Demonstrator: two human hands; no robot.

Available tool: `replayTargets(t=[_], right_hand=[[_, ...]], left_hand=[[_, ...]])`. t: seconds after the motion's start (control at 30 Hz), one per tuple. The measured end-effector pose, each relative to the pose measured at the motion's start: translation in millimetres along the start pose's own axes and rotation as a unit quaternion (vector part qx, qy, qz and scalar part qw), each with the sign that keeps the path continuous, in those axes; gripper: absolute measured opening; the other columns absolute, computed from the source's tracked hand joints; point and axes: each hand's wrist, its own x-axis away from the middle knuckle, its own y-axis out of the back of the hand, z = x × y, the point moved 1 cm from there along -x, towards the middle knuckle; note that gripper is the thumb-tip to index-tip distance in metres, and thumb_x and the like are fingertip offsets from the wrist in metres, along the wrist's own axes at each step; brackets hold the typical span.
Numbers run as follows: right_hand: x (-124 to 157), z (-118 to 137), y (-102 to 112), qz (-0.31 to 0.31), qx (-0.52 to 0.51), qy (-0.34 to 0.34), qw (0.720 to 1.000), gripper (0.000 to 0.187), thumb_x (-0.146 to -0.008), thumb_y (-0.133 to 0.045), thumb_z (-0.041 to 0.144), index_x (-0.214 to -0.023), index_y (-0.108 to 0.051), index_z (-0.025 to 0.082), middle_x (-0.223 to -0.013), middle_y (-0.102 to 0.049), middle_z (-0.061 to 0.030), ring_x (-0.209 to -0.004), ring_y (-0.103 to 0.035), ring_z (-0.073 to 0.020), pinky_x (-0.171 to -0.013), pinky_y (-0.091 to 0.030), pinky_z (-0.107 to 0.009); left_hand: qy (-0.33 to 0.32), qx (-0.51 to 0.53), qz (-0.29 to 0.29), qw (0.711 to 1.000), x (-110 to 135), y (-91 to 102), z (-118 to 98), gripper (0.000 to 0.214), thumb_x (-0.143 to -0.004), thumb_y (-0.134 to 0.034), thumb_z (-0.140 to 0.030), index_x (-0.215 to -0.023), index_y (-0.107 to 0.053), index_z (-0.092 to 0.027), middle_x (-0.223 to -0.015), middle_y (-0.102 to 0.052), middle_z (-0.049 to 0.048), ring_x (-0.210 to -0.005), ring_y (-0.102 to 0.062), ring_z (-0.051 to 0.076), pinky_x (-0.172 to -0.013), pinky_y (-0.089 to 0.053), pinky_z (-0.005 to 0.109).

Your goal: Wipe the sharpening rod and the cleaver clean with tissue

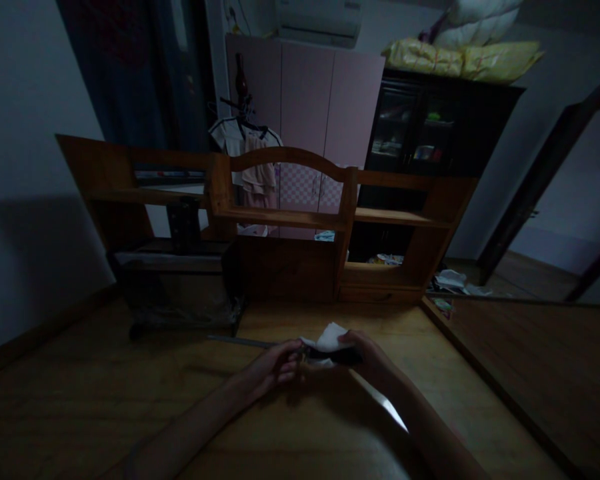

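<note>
**White tissue and dark object gripped between two hands**

White tissue [330, 335], one crumpled piece, sits at the middle of the desk's near half, pinched under your right hand [369, 352], whose fingers close over it. Beneath it lies one dark object [344, 359], too dim to name. Your left hand [276, 367] is curled shut on that object's left end. One thin, flat strip [240, 342] runs leftward from this hand; you cannot tell whether it is held.

The wooden desk [105, 400] is smooth and warm brown. It carries one wooden shelf unit [290, 217] with an arched top rail, and one dark boxy item [180, 287] to its left.

Behind stand one pink wardrobe [325, 100] and one dark glass-fronted cabinet [430, 127] topped with soft yellow bundles [460, 60].
</note>
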Motion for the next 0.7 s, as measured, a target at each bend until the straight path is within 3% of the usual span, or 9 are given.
replayTargets(t=[0.13, 0.33, 0.5, 0.7], right_hand=[[-1.7, 0.3, -1.0, 0.009, -0.069, -0.084, 0.994, 0.018, -0.066, -0.064, 0.032, -0.074, -0.059, 0.017, -0.067, -0.061, -0.0001, -0.062, -0.057, -0.0164, -0.055, -0.045, -0.025], [-5.9, -2.8, 3.6, 0.000, -0.082, -0.110, 0.991, 0.024, -0.065, -0.062, 0.035, -0.079, -0.060, 0.016, -0.071, -0.063, -0.0032, -0.066, -0.060, -0.0185, -0.057, -0.047, -0.027], [-11.3, -0.9, 5.3, -0.047, -0.100, -0.104, 0.988, 0.018, -0.063, -0.058, 0.029, -0.072, -0.059, 0.014, -0.061, -0.060, -0.0016, -0.054, -0.055, -0.0151, -0.050, -0.042, -0.024], [-16.2, 2.9, 15.9, -0.098, -0.120, -0.069, 0.985, 0.013, -0.059, -0.059, 0.026, -0.067, -0.058, 0.015, -0.055, -0.055, 0.0021, -0.048, -0.049, -0.0117, -0.048, -0.038, -0.022]], left_hand=[[0.000, -0.011, 0.002, 1.000, 0.1, -0.9, -0.7, 0.036, -0.075, -0.065, -0.042, -0.057, -0.043, -0.019, -0.041, -0.030, -0.0109, -0.034, -0.021, 0.004, -0.064, -0.051, 0.030], [-0.004, -0.007, -0.006, 1.000, 0.1, -2.7, -0.8, 0.032, -0.075, -0.066, -0.038, -0.060, -0.046, -0.018, -0.043, -0.028, -0.0113, -0.034, -0.021, 0.003, -0.061, -0.050, 0.028], [-0.021, 0.015, -0.022, 0.999, -1.6, -1.6, -1.0, 0.024, -0.073, -0.068, -0.030, -0.066, -0.049, -0.016, -0.047, -0.030, -0.0104, -0.036, -0.021, 0.003, -0.042, -0.037, 0.017], [-0.019, 0.023, -0.015, 0.999, -5.5, 4.8, 0.6, 0.030, -0.075, -0.066, -0.032, -0.060, -0.045, -0.017, -0.045, -0.029, -0.0113, -0.034, -0.018, 0.003, -0.055, -0.047, 0.025]])
